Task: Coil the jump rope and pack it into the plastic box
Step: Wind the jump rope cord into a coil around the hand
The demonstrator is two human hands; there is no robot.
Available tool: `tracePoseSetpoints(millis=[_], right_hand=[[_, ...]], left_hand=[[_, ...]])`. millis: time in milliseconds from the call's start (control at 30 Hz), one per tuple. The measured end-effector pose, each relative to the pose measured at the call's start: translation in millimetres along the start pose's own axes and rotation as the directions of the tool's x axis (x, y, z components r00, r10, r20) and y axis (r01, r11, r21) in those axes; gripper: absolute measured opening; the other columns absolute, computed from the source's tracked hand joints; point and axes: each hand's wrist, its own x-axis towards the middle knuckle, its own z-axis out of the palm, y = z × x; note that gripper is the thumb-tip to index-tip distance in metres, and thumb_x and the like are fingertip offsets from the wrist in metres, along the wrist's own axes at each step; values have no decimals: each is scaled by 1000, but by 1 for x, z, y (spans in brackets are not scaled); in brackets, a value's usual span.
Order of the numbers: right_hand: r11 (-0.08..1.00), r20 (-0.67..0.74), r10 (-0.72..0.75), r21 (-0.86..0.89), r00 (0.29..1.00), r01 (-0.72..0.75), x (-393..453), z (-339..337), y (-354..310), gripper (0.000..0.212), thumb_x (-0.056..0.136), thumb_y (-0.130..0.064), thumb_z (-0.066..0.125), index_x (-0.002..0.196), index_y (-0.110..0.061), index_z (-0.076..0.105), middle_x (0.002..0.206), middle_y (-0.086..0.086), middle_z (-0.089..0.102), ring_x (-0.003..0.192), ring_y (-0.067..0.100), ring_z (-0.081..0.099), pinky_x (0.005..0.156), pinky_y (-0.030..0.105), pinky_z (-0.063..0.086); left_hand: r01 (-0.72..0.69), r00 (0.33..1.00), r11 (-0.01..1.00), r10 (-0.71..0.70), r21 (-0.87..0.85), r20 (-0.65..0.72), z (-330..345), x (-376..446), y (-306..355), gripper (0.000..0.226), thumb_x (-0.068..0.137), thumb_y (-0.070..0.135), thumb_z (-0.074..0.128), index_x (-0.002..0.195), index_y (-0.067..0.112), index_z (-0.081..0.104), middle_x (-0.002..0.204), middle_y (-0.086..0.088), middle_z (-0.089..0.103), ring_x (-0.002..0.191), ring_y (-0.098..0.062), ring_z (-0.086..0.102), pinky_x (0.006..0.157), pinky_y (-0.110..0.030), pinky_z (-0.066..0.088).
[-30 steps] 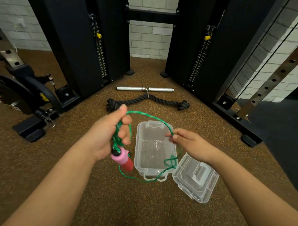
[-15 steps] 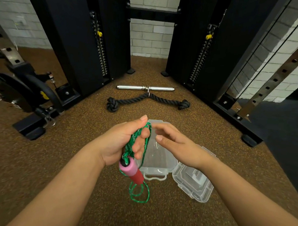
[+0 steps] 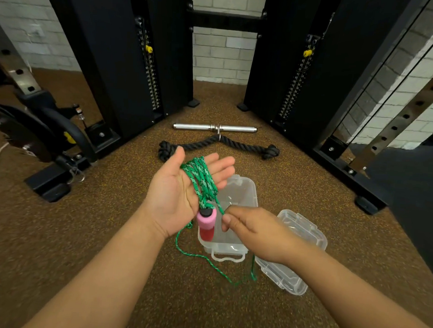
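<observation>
The green jump rope (image 3: 202, 178) is wound in several loops around the fingers of my left hand (image 3: 175, 194), which is held palm up with fingers spread above the clear plastic box (image 3: 244, 189). A pink and red handle (image 3: 206, 223) hangs from the coil at the heel of that hand. My right hand (image 3: 251, 230) pinches the loose strand just right of the handle. The rest of the rope trails down to the floor in front of the box.
The box's clear lid (image 3: 291, 252) lies on the floor to the right of the box. A black rope attachment (image 3: 218, 145) and a metal bar (image 3: 214, 127) lie farther ahead. Black gym machine columns (image 3: 130, 62) stand on both sides.
My left hand has opened flat, palm up, showing the coil around its fingers. My right hand has dropped lower and pinched the loose strand near the handle.
</observation>
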Motion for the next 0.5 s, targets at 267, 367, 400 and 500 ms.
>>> tracePoseSetpoints(millis=[267,367,400,500], right_hand=[[978,-61,-189,82,980,194,-5,-19,-24,24,95,-32,42,82,-26,60,64,-27,55,62,-5,50,58,15,32],[946,-142,-157,262,977,190,-2,-29,-24,27,96,-34,43,77,-28,61,79,-9,68,79,-1,62,73,27,49],[933,-163,-141,307,977,186,-2,-33,-22,27,97,-31,45,77,-23,61,81,-3,69,82,-1,63,76,28,51],[929,-225,-112,322,968,182,-2,-41,-19,26,96,-26,49,77,-13,61,72,-2,64,67,1,60,66,18,47]], left_hand=[[100,992,942,-68,321,-110,-3,4,-9,98,80,78,2,141,11,39,127,-14,64,115,-21,62,108,-38,36],[183,983,854,-172,487,-67,-1,-2,-11,103,73,82,-6,110,21,69,123,-11,67,114,-18,63,109,-39,33],[196,978,828,-205,525,-42,0,-5,-11,105,73,81,-8,105,20,71,116,-13,70,110,-19,65,105,-38,37],[208,960,749,-279,630,16,4,-10,-12,114,74,78,-14,109,5,68,104,-23,71,100,-28,68,92,-37,46]])
